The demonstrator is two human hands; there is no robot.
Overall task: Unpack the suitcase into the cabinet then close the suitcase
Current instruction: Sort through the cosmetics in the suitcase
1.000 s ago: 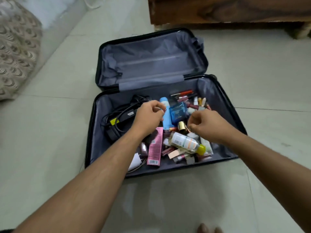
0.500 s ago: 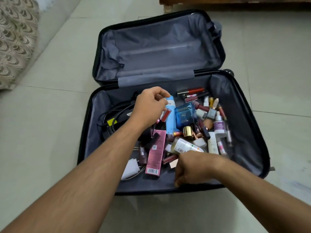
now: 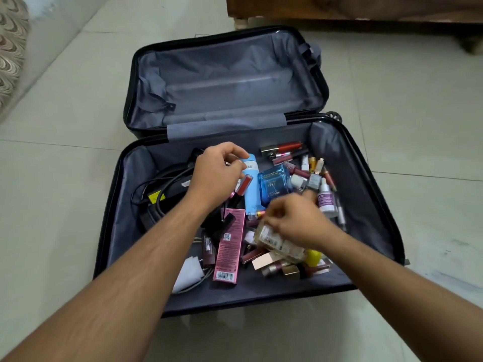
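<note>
A room in a home, by the look of it: pale floor tiles (image 3: 392,105), the base of dark wooden furniture (image 3: 352,9) on a short foot, and patterned fabric (image 3: 10,48) at the left edge (perhaps bedding).

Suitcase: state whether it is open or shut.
Open. The suitcase lies flat on the floor, its lid folded back with grey lining showing, the near half still holding cosmetics.

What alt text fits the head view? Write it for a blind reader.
Two hands reach into an open suitcase on a tiled floor: the left hand over a light blue tube, the right hand over a clear bottle, among scattered cosmetics.
</note>
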